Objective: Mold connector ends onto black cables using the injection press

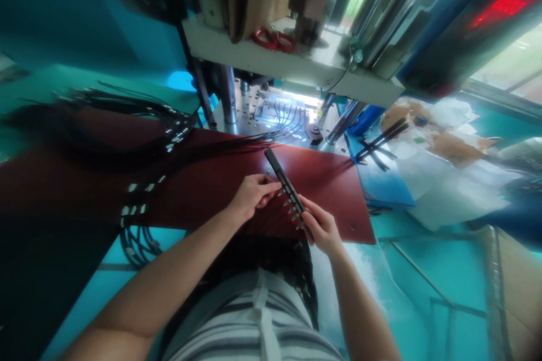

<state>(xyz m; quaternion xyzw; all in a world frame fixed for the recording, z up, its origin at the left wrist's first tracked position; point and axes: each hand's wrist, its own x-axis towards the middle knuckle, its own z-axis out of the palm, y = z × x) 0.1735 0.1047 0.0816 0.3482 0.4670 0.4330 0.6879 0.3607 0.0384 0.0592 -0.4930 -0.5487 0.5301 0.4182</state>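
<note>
A dark narrow bar (281,176) with a row of small metallic pieces along its lower left side slants over the front of the red-brown board. My right hand (320,224) is closed round the bar's lower end. At the bar's left side, my left hand (256,194) is pinched with its fingertips against the row; a small piece shows between thumb and finger, too small to name.
Black cables (169,146) with light connectors lie across the red-brown board (330,180) at left. Behind stands a press with a metal plate (249,118) and posts. Red-handled scissors (274,40) rest on its upper beam. Plastic bags (449,163) and a cardboard box (519,287) are at right.
</note>
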